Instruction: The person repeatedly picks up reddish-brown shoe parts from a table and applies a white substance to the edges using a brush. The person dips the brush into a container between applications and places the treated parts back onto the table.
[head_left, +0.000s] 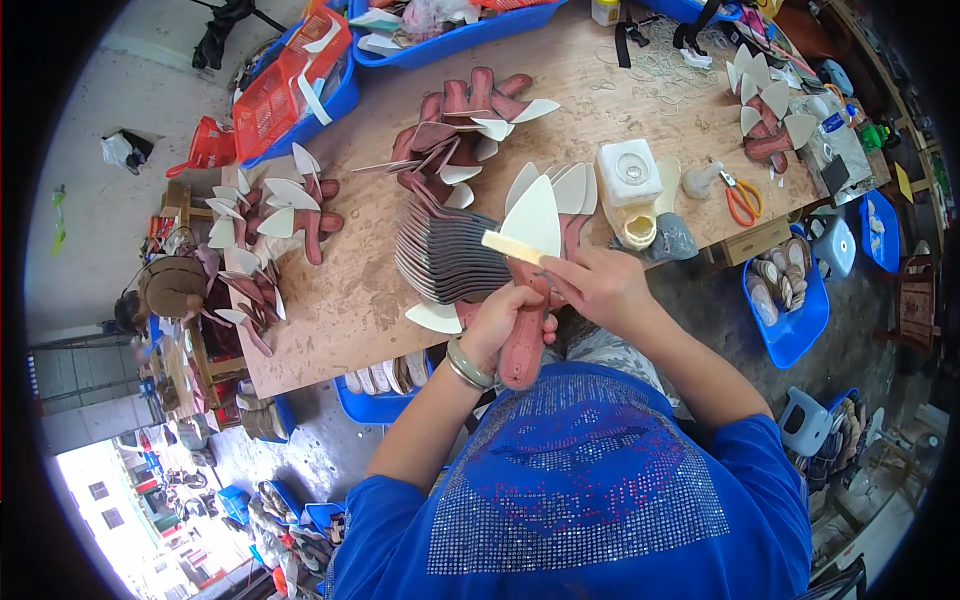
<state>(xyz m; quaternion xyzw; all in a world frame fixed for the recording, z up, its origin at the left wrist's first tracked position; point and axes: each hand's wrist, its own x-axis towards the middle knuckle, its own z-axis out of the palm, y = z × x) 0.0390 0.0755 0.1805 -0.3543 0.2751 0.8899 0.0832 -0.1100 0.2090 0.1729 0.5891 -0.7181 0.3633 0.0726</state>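
My left hand (508,322) is closed around the heel end of a red-brown, shoe-sole-shaped insole (522,356), over the near table edge. A cream pointed piece (533,215) stands at its far end. Between thumb and fingers, my right hand (600,285) pinches a flat cream stick (513,247), which crosses the base of the pointed piece. Whether the stick touches it I cannot tell. Just left of my hands lies a fanned row of dark-edged insoles (450,250). Behind the held one are more cream pointed pieces (575,188).
Insole piles (465,120) lie farther back and at the left (285,210). To the right stand a white block-shaped container (630,172), an open glue-stained pot (637,228) and orange-handled scissors (741,198). Blue bins (790,325) surround the wooden table (345,320).
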